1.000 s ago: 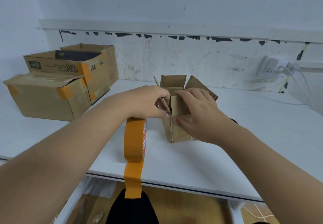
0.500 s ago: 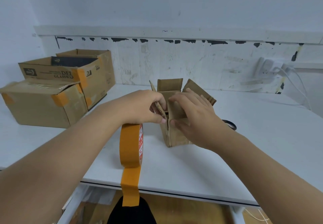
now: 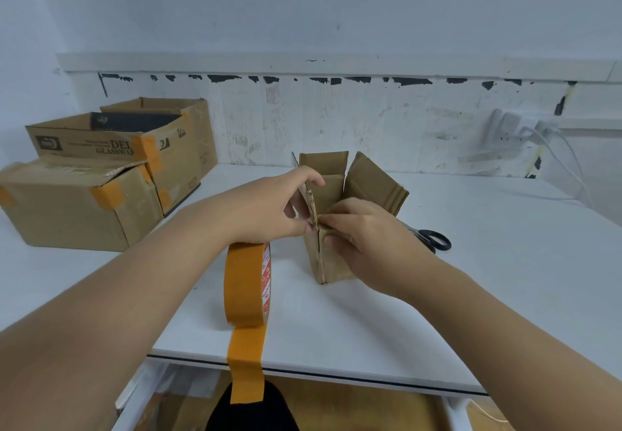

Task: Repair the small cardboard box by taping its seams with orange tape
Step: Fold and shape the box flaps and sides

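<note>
Here, in the head view, the small cardboard box [image 3: 331, 262] stands upright near the middle of the white table [image 3: 471, 296], its top flaps open and pointing up. The left hand [image 3: 269, 208] pinches the box's left flap between thumb and fingers, at the near corner. The roll of orange tape [image 3: 247, 284] hangs around the left wrist, with a loose strip dangling past the near table edge. The right hand [image 3: 356, 228] presses on the box's near top edge, fingers curled closed over the cardboard, thumb against the front wall. Black-handled scissors [image 3: 432, 239] lie on the table just right of the box, partly hidden by the right hand. Two larger cardboard boxes [image 3: 101, 178], patched with orange tape, sit at far left.
</note>
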Demonstrator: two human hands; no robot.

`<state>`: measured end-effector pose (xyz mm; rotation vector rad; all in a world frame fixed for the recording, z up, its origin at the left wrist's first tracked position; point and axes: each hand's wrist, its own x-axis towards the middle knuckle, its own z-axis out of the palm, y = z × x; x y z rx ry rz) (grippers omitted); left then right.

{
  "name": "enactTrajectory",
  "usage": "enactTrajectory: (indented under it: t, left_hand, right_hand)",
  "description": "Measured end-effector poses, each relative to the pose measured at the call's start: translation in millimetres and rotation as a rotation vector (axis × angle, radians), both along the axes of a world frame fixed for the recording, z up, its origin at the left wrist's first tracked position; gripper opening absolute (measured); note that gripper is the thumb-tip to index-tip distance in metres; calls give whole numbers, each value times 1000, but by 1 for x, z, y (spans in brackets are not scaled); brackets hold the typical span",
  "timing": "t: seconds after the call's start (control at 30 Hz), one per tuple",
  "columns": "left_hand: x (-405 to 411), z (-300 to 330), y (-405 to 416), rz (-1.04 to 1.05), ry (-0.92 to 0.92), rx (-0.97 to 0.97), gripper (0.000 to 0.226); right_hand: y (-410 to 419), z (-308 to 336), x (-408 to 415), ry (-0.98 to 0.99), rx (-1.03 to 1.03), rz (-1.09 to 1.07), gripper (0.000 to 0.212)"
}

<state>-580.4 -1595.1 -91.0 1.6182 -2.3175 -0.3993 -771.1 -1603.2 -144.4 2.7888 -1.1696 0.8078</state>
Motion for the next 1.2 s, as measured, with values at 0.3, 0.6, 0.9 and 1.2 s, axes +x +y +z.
enactTrajectory:
  t: [0.3, 0.6, 0.9, 1.2]
  left_hand:
    - [-2, -2, 1, 46, 57, -27, 100]
    - [0, 2, -4, 125, -143, 140, 36]
    - [-6, 4, -3, -9, -98, 163, 18]
    - [-10, 9, -2, 6, -78, 191, 16]
  right_hand:
    - [4, -2, 3, -25, 35, -17, 25]
    - [7, 0, 2, -234, 90, 0, 4]
    - [6, 1, 6, -280, 136, -24, 20]
    - [-1, -5, 4, -287, 92, 32, 7]
